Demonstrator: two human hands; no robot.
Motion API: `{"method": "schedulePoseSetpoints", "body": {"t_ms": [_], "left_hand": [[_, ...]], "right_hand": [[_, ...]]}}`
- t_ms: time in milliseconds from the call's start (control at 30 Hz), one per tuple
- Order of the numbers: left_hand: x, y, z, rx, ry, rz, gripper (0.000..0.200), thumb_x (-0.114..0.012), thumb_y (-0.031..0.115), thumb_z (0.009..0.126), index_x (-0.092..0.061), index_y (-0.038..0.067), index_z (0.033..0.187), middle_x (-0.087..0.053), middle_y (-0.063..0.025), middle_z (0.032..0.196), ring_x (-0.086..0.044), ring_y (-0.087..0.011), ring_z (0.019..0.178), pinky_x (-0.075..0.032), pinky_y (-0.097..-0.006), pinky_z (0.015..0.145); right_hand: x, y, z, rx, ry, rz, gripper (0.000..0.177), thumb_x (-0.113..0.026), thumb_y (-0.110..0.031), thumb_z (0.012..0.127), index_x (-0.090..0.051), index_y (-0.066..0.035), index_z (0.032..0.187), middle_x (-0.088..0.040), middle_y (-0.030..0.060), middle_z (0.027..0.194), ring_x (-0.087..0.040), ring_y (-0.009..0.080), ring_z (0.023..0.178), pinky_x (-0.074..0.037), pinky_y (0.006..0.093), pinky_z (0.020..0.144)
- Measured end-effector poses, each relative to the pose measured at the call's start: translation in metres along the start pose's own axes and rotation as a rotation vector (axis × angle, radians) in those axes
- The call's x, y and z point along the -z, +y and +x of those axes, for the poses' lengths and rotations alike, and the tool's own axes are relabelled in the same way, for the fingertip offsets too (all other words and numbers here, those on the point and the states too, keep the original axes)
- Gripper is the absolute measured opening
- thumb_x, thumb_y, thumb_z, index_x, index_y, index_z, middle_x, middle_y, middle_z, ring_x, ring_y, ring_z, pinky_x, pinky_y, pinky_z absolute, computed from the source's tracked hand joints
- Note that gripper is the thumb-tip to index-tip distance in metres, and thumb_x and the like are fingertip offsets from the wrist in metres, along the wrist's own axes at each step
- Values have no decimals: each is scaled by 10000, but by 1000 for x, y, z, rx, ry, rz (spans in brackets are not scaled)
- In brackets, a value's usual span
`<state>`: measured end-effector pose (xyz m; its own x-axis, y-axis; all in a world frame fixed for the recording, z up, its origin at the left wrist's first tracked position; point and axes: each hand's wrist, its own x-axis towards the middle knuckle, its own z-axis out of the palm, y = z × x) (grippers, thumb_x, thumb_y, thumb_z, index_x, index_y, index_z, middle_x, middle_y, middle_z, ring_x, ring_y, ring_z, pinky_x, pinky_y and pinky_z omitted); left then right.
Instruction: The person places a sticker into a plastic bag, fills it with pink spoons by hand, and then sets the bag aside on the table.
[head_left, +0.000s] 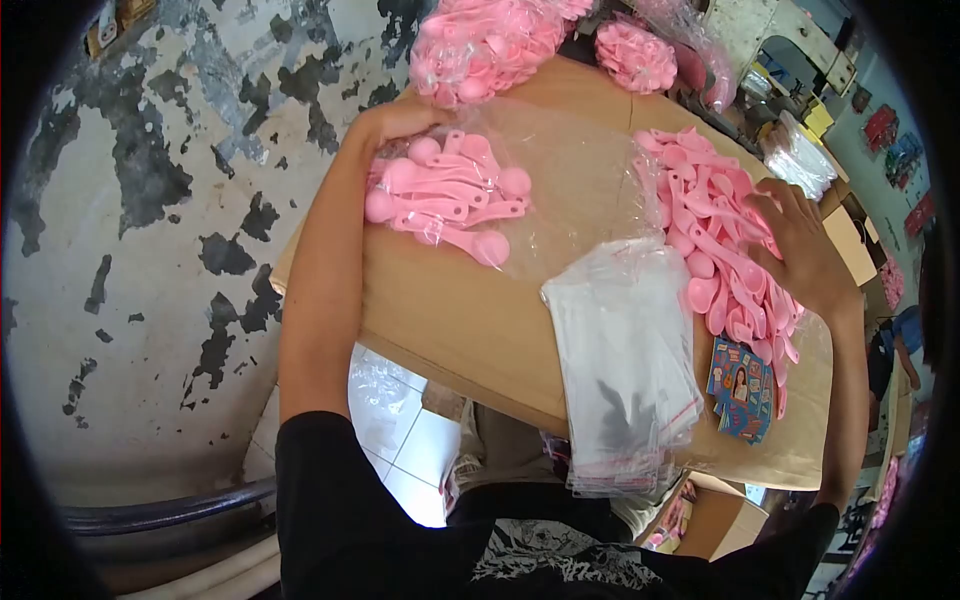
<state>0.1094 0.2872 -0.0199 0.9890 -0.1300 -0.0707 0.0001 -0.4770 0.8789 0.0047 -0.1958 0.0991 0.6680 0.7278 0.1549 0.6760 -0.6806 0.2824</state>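
Observation:
Pink measuring spoons (455,185) lie bunched in the left part of a large clear plastic bag (575,190) spread flat on the tabletop. At the bag's upper left edge is my left hand (405,120), its fingers close together on the plastic and their tips hard to make out. A loose heap of pink spoons (715,235) covers the right side. Over the heap's right edge reaches my right hand (800,245), fingers apart and slightly bent, touching or just above the spoons; no spoon is clearly held.
A stack of clear plastic sleeves (625,350) overlaps the brown tabletop's (460,330) near edge. Printed cards (740,390) lie below the heap. Filled bags of pink spoons (490,50) stand at the back. A cardboard box (715,520) is beneath, and a peeling wall (170,250) is at left.

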Motion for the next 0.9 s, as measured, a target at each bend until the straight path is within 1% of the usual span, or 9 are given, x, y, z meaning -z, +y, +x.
{"method": "schedulePoseSetpoints", "body": {"t_ms": [33, 233, 267, 300, 367, 467, 667, 767, 900], "left_hand": [[-1, 5, -1, 4, 36, 32, 589, -607, 153, 940, -351, -9, 1445, -545, -111, 1333, -557, -179, 1166, -468, -293, 977], [-4, 6, 0, -103, -13, 4, 541, -599, 145, 949, -382, -7, 1421, -546, -94, 1314, -563, -172, 1133, -467, -288, 969], [-8, 4, -1, -201, 37, -16, 498, -603, 168, 956, -431, -6, 1389, -574, -88, 1272, -565, -160, 1115, -476, -296, 952], [-8, 9, -5, -124, 2, -19, 473, -597, 178, 961, -452, -6, 1373, -583, -86, 1261, -566, -154, 1109, -478, -295, 942], [-6, 23, -13, 32, -66, -12, 429, -583, 197, 973, -495, -6, 1340, -600, -81, 1238, -569, -143, 1096, -483, -293, 922], [0, 6, 2, 47, -132, -31, 405, -555, 222, 990, -527, -11, 1321, -610, -72, 1233, -574, -131, 1074, -474, -279, 916], [-5, 18, -9, 42, -94, -7, 424, -527, 194, 993, -509, -20, 1359, -591, -85, 1294, -554, -134, 1139, -424, -264, 1007], [-4, 8, 1, 35, -120, -16, 398, -506, 203, 1001, -548, -19, 1329, -576, -96, 1328, -546, -147, 1181, -416, -274, 1035], [-20, 15, -5, -4, -104, -83, 358, -509, 195, 999, -600, -6, 1281, -603, -76, 1281, -565, -145, 1140, -449, -291, 994]], "right_hand": [[-1, -1, -3, -15, 54, -119, 431, -628, -206, 888, -572, -23, 1274, -544, 222, 1250, -521, 382, 1194, -405, 454, 1051], [-43, -44, 69, 193, -194, 356, 322, -596, -144, 891, -610, 18, 1169, -560, 202, 1238, -523, 345, 1191, -423, 402, 1031], [-80, -50, 88, 327, -8, 426, 357, -594, -166, 901, -580, 15, 1208, -559, 209, 1226, -520, 364, 1183, -425, 433, 1013], [-113, -56, 108, 459, 180, 489, 393, -592, -188, 911, -550, 13, 1247, -558, 215, 1214, -517, 384, 1175, -427, 463, 995], [-108, -94, 157, 351, -103, 343, 394, -580, -229, 924, -559, 37, 1213, -550, 230, 1209, -513, 389, 1164, -436, 465, 963], [-155, -127, 181, 167, 391, 516, 403, -583, -261, 916, -567, 50, 1171, -577, 243, 1150, -553, 395, 1080, -457, 462, 906], [-159, -114, 177, 150, 458, 709, 350, -633, -253, 841, -603, -5, 1086, -625, 211, 959, -613, 380, 913, -481, 462, 816], [-122, -96, 161, 155, 70, 765, 293, -633, -228, 829, -621, -42, 1055, -632, 182, 958, -616, 364, 939, -481, 459, 832], [-144, -110, 165, 169, 346, 603, 260, -645, -222, 825, -620, -54, 1023, -621, 180, 993, -621, 362, 916, -492, 458, 817]]}}
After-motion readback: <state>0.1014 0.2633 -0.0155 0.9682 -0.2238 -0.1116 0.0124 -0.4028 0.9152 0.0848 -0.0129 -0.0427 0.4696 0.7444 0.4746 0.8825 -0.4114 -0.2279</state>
